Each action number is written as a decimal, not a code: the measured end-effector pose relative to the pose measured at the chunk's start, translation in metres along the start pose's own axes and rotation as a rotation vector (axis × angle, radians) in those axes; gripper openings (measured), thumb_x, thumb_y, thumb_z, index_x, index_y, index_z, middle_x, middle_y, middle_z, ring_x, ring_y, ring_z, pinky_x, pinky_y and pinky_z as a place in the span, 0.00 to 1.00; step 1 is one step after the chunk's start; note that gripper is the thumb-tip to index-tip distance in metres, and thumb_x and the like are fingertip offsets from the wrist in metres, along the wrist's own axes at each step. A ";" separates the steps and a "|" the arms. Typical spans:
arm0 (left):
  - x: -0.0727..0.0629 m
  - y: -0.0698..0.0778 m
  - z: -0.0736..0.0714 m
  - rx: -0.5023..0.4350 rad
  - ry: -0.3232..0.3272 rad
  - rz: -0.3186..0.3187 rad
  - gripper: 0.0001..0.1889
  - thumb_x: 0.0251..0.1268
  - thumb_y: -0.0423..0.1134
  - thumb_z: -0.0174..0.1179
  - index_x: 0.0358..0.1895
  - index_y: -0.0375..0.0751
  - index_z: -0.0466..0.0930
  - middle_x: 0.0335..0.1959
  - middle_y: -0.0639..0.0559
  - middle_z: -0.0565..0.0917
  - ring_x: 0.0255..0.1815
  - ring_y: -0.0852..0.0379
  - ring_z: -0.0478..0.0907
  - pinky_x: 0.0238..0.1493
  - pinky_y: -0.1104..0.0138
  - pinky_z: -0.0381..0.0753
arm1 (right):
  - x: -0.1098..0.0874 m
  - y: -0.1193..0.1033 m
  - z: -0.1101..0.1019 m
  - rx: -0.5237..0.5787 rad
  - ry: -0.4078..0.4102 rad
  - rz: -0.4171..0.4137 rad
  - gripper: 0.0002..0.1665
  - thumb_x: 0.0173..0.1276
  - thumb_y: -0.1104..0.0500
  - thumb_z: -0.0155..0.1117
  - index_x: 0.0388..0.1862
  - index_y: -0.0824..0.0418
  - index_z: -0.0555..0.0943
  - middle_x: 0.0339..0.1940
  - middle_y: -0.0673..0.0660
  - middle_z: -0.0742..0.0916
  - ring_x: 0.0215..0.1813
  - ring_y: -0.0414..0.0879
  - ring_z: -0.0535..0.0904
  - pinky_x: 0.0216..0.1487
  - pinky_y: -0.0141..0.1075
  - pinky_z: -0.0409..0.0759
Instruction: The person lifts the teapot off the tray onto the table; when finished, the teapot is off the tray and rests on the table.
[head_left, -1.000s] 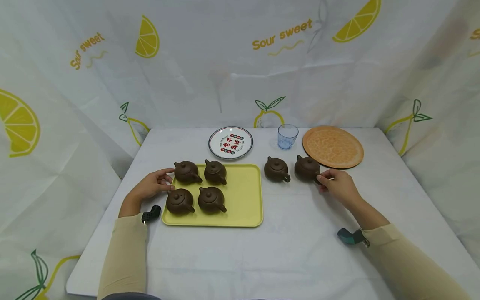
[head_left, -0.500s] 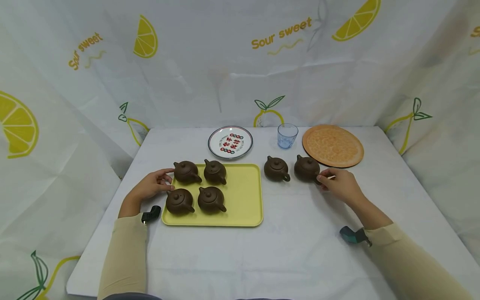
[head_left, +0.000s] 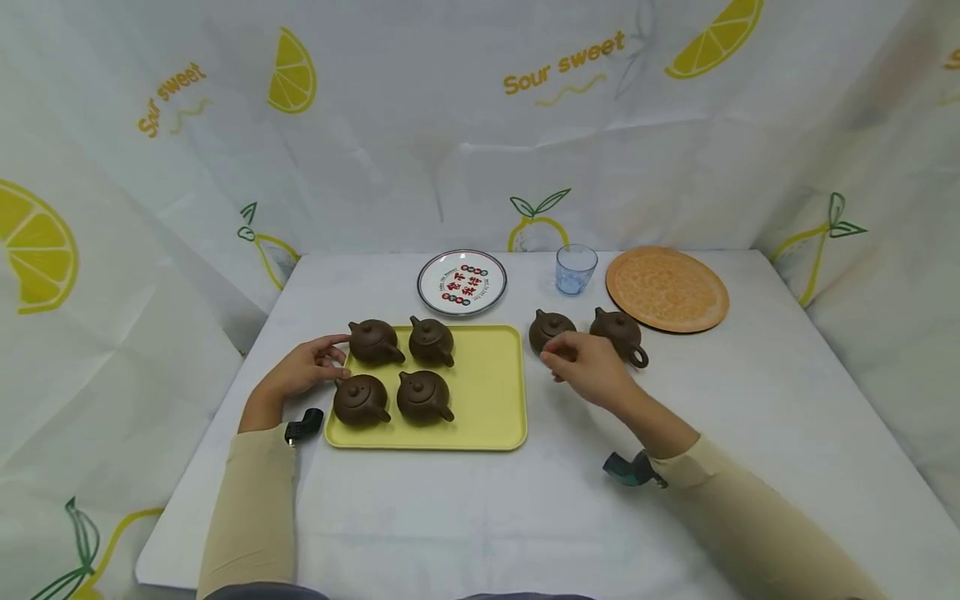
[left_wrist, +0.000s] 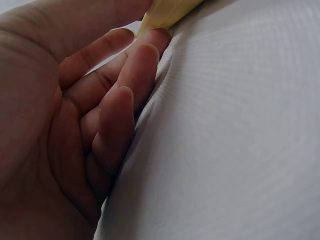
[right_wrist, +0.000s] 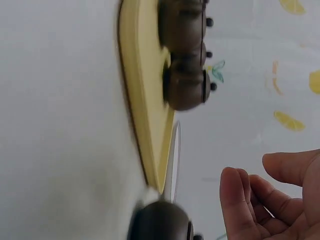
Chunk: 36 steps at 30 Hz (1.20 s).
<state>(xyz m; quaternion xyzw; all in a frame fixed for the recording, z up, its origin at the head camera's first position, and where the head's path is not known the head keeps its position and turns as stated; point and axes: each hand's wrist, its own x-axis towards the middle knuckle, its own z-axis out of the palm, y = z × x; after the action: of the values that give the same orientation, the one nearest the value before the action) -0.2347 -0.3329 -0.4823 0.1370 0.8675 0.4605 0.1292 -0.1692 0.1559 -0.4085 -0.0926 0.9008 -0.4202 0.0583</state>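
My left hand [head_left: 302, 369] rests against the left edge of a yellow tray [head_left: 487, 387], fingers loosely bent; the left wrist view shows fingertips at the tray rim [left_wrist: 172, 12]. Several dark brown teapots stand on the tray, one of them the front-left teapot [head_left: 360, 401] close to my thumb. My right hand [head_left: 592, 372] hovers before two more teapots on the table. It partly covers the left teapot [head_left: 548, 327] in the head view; the right teapot [head_left: 615, 327] shows its loop handle. In the right wrist view, thumb and fingers [right_wrist: 232, 200] are apart with nothing between them.
Behind the tray lies a white plate [head_left: 442, 287] with red lettering. A blue-tinted glass [head_left: 574, 271] stands right of it, and a round orange-brown mat [head_left: 667, 289] lies close behind the right teapot. Lemon-printed cloth hangs round the table.
My right hand has let go of the right teapot's handle and moved left to the other table teapot. That right teapot stays in place. My left hand remains at the tray edge.
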 end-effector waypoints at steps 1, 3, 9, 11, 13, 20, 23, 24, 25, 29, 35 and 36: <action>0.001 0.000 0.000 0.001 -0.003 0.009 0.37 0.56 0.36 0.72 0.69 0.34 0.66 0.40 0.43 0.79 0.30 0.58 0.77 0.37 0.69 0.74 | 0.000 -0.006 0.010 0.012 -0.017 -0.025 0.11 0.70 0.55 0.64 0.45 0.61 0.83 0.33 0.58 0.86 0.31 0.44 0.83 0.30 0.39 0.78; 0.001 0.001 0.001 -0.008 -0.006 0.015 0.37 0.56 0.36 0.72 0.69 0.33 0.66 0.40 0.43 0.79 0.30 0.58 0.77 0.36 0.69 0.74 | 0.000 -0.017 0.028 0.043 -0.054 -0.068 0.09 0.69 0.56 0.65 0.42 0.61 0.84 0.31 0.55 0.86 0.29 0.44 0.82 0.29 0.39 0.77; 0.001 0.005 0.002 -0.017 -0.023 -0.002 0.37 0.56 0.34 0.71 0.69 0.32 0.65 0.41 0.42 0.79 0.29 0.60 0.76 0.36 0.70 0.74 | -0.003 -0.039 0.078 0.095 -0.182 -0.148 0.06 0.68 0.55 0.66 0.37 0.55 0.85 0.30 0.46 0.84 0.26 0.41 0.81 0.24 0.37 0.76; 0.000 0.008 0.001 -0.023 -0.026 -0.010 0.37 0.56 0.32 0.71 0.69 0.32 0.65 0.41 0.41 0.79 0.29 0.61 0.76 0.36 0.70 0.74 | -0.004 -0.044 0.089 0.101 -0.212 -0.171 0.06 0.68 0.54 0.66 0.36 0.55 0.84 0.29 0.45 0.84 0.25 0.40 0.80 0.23 0.37 0.76; -0.003 0.016 0.001 -0.028 -0.033 -0.003 0.36 0.56 0.31 0.70 0.69 0.29 0.64 0.40 0.40 0.79 0.29 0.60 0.76 0.35 0.69 0.74 | -0.004 -0.047 0.098 0.108 -0.224 -0.176 0.07 0.67 0.53 0.67 0.35 0.55 0.84 0.28 0.45 0.84 0.24 0.40 0.79 0.23 0.37 0.76; -0.006 0.026 0.002 -0.019 -0.039 0.009 0.36 0.57 0.30 0.69 0.68 0.26 0.64 0.40 0.40 0.79 0.28 0.60 0.76 0.35 0.69 0.74 | -0.001 -0.049 0.118 0.081 -0.224 -0.152 0.09 0.64 0.50 0.69 0.32 0.54 0.84 0.25 0.44 0.83 0.23 0.38 0.78 0.25 0.34 0.75; -0.003 0.016 0.004 -0.019 -0.031 -0.001 0.37 0.57 0.32 0.70 0.69 0.29 0.65 0.40 0.41 0.79 0.28 0.61 0.76 0.35 0.69 0.74 | -0.001 -0.048 0.124 0.052 -0.215 -0.165 0.09 0.64 0.51 0.70 0.30 0.54 0.83 0.24 0.42 0.82 0.23 0.37 0.76 0.26 0.32 0.74; -0.002 0.013 0.005 -0.019 -0.030 -0.003 0.37 0.57 0.33 0.71 0.69 0.30 0.65 0.40 0.41 0.79 0.28 0.60 0.76 0.35 0.69 0.74 | -0.001 -0.048 0.126 0.046 -0.209 -0.168 0.09 0.64 0.51 0.70 0.29 0.53 0.83 0.23 0.42 0.82 0.23 0.36 0.76 0.26 0.32 0.74; -0.001 0.009 0.005 -0.023 -0.025 -0.011 0.37 0.56 0.34 0.71 0.69 0.32 0.65 0.41 0.41 0.79 0.29 0.60 0.76 0.36 0.70 0.74 | -0.001 -0.048 0.127 0.051 -0.204 -0.169 0.09 0.64 0.51 0.69 0.29 0.53 0.83 0.22 0.43 0.81 0.22 0.36 0.75 0.25 0.32 0.73; -0.001 0.003 0.005 -0.023 -0.015 0.010 0.37 0.56 0.35 0.72 0.69 0.32 0.65 0.40 0.41 0.79 0.29 0.59 0.76 0.36 0.69 0.74 | -0.003 -0.048 0.129 0.062 -0.170 -0.172 0.08 0.65 0.53 0.69 0.27 0.53 0.83 0.21 0.43 0.81 0.22 0.37 0.74 0.25 0.32 0.73; -0.005 0.014 0.002 -0.019 -0.012 0.006 0.36 0.57 0.33 0.71 0.68 0.29 0.65 0.40 0.41 0.79 0.29 0.60 0.76 0.37 0.70 0.74 | -0.003 -0.049 0.125 0.043 -0.090 -0.201 0.07 0.64 0.56 0.69 0.27 0.54 0.84 0.21 0.43 0.80 0.25 0.37 0.74 0.29 0.33 0.74; -0.005 0.015 0.001 -0.019 -0.009 0.000 0.37 0.57 0.33 0.71 0.68 0.29 0.65 0.40 0.40 0.79 0.29 0.60 0.76 0.37 0.69 0.74 | -0.003 -0.048 0.125 0.041 -0.082 -0.201 0.07 0.64 0.56 0.69 0.27 0.54 0.84 0.22 0.43 0.81 0.26 0.37 0.74 0.29 0.33 0.74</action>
<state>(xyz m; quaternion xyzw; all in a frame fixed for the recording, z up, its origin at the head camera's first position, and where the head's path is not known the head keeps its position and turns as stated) -0.2275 -0.3259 -0.4699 0.1378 0.8625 0.4680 0.1347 -0.1383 0.0330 -0.4510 -0.1985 0.8751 -0.4381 0.0543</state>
